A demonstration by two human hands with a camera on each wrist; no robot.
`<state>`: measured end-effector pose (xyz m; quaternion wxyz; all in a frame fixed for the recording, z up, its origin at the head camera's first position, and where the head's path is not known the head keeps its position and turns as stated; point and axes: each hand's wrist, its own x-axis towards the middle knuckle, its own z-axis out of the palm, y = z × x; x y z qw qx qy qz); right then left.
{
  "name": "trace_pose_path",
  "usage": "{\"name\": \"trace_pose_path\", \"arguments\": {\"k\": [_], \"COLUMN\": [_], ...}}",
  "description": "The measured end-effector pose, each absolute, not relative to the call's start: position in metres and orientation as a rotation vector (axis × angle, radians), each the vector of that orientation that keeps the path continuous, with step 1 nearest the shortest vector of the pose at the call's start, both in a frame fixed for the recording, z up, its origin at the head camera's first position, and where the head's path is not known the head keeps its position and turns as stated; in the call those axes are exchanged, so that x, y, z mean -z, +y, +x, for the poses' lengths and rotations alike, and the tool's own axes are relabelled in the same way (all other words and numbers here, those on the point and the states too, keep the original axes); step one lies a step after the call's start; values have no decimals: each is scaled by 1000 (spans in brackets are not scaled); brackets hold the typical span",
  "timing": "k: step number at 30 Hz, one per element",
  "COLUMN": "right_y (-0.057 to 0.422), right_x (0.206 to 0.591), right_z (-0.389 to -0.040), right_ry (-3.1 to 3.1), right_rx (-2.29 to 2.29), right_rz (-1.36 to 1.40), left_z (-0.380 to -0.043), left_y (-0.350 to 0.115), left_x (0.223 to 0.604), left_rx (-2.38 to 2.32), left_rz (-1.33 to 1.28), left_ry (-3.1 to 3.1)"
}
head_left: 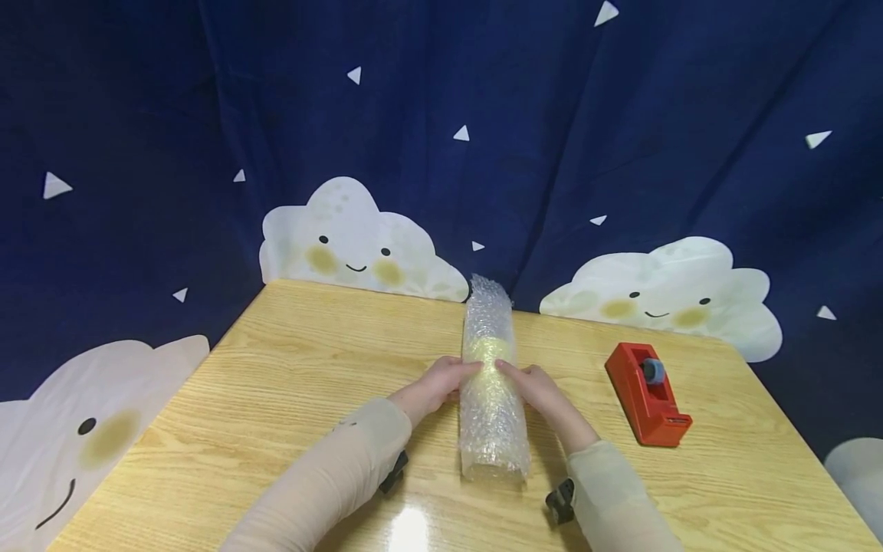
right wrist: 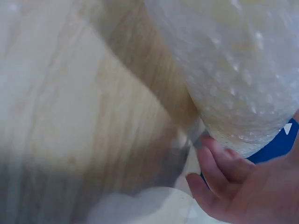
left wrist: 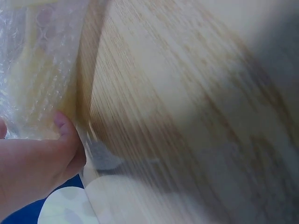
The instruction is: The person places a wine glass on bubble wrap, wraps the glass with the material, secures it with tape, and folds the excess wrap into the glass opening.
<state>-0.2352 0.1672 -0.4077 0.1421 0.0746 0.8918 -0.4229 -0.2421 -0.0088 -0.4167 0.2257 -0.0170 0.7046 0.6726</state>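
A long bundle of bubble wrap lies lengthwise on the table, with something yellowish showing through its middle. My left hand holds its left side, the thumb laid over the top of the wrap. From the opposite side my right hand grips it too, thumb on top close to the left one. In the left wrist view, the fingers bend against the edge of the bubble wrap. The right wrist view has curled fingers low at the side of the rolled wrap.
A red tape dispenser with a small bluish roll of tape stands on the wooden table, right of the bundle. Behind the table hangs a dark blue curtain with white clouds and triangles.
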Motion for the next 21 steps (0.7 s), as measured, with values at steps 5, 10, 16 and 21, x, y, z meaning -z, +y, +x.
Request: {"name": "trace_pose_path", "arguments": {"k": [5, 10, 16, 21], "right_y": [168, 167, 167, 169], "right_x": [401, 396, 394, 392], "right_z": [-235, -232, -231, -230], "right_ry": [2669, 2731, 2792, 2777], "right_rx": [1207, 1267, 1272, 1273], "right_rz": [202, 138, 91, 80], "left_z": [-242, -240, -238, -237], "left_y": [-7, -6, -4, -5], "left_x": [416, 417, 417, 418], "left_rx": [-1846, -1840, -1844, -1856], "left_rz": [-95, -153, -183, -154], "left_ry": [1952, 1970, 2002, 2005]}}
